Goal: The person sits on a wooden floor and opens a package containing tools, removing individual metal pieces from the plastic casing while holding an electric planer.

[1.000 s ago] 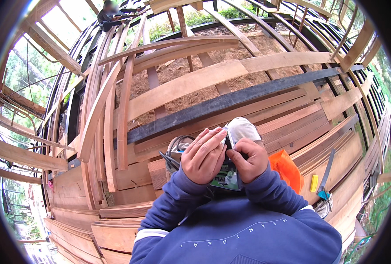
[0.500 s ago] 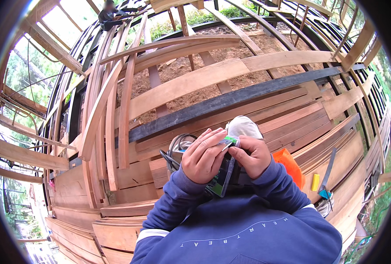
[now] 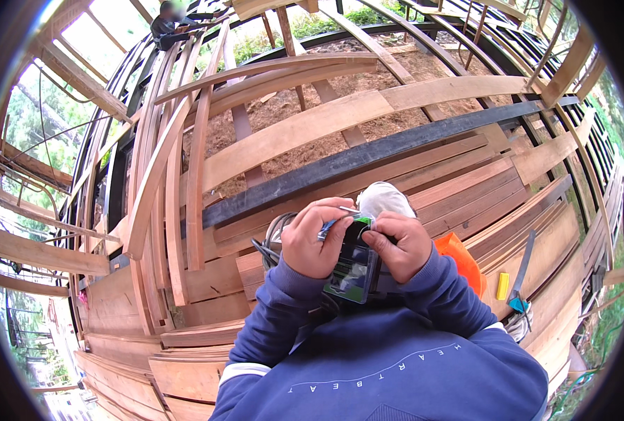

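A flat blister pack [image 3: 354, 270] with a clear plastic front and a black and green card hangs between my hands, close to my lap. The thumb and fingers of my right hand [image 3: 400, 245] pinch its upper right corner. In my left hand [image 3: 313, 241], a slim item with a silver tip [image 3: 350, 210] and a blue part is gripped between bent fingers; its kind is unclear. My left thumb lies at the pack's upper edge, and whether it touches is hard to tell. My knee [image 3: 384, 200] shows just beyond the pack.
Stacked boards [image 3: 459, 200] lie in front and at both sides. A black beam [image 3: 368, 158] crosses ahead, with open framing beyond. To my right are an orange object [image 3: 462, 261], a yellow block [image 3: 502, 286] and a handsaw [image 3: 524, 270]. Dark cable [image 3: 266, 252] lies left; another person [image 3: 171, 27] sits far left.
My left fingers have drawn back and curled, bringing the silver-tipped item up off the pack. More of the pack's front now shows. My right hand keeps its pinch.
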`<move>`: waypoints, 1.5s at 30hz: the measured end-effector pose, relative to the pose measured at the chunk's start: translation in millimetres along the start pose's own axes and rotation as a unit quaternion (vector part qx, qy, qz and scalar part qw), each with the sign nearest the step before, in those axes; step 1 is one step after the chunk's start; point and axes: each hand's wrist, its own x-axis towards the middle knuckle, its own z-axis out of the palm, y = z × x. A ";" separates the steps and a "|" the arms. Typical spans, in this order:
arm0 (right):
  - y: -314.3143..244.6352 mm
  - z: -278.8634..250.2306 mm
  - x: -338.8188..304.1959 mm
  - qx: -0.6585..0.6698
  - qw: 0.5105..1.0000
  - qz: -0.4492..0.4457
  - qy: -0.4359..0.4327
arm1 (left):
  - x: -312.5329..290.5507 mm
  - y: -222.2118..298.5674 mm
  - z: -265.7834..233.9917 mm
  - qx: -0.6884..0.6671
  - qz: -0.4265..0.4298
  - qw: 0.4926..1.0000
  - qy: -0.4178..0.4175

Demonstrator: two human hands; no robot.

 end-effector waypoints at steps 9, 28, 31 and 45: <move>17.1 -10.7 13.2 0.065 0.996 0.049 -0.040 | 13.0 1.7 -6.1 -0.038 -0.036 0.996 -0.076; 42.1 -29.6 -4.1 0.263 0.960 0.061 -0.074 | -21.9 -0.1 -13.0 -0.497 -0.337 0.797 -0.075; 45.1 -34.6 -8.8 0.194 0.978 0.003 -0.080 | -22.7 5.5 -12.5 -0.423 -0.332 0.835 -0.116; -13.7 -56.1 -24.5 0.001 0.995 -0.065 0.072 | -32.2 12.5 -13.4 -0.321 -0.302 0.887 -0.137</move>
